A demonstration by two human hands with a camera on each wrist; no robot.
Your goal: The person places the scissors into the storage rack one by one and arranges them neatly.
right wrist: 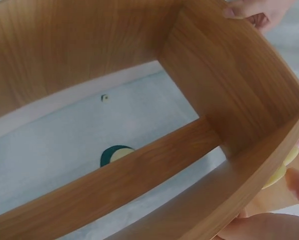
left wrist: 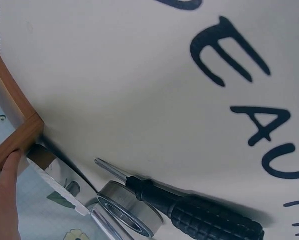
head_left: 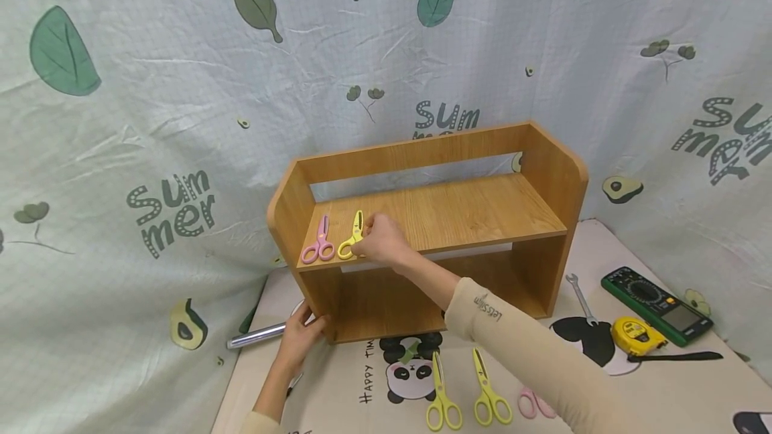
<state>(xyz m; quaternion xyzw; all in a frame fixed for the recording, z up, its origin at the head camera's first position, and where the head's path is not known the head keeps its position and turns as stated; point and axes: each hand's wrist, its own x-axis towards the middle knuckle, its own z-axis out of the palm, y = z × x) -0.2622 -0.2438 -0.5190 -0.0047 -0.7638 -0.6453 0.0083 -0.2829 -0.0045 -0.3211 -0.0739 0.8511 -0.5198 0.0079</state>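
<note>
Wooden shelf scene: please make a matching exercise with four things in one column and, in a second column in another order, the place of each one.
Things:
1. pink plastic scissors
2. yellow tape measure
3. left hand
4. black-handled screwdriver

Places:
A. on the mat, beside the green multimeter
B. on the mat, next to a steel bearing ring
C. at the lower left corner of the wooden shelf
D. on the shelf's upper board, at its left end

Pairs: 1-D, 2-A, 3-C, 4-B
</note>
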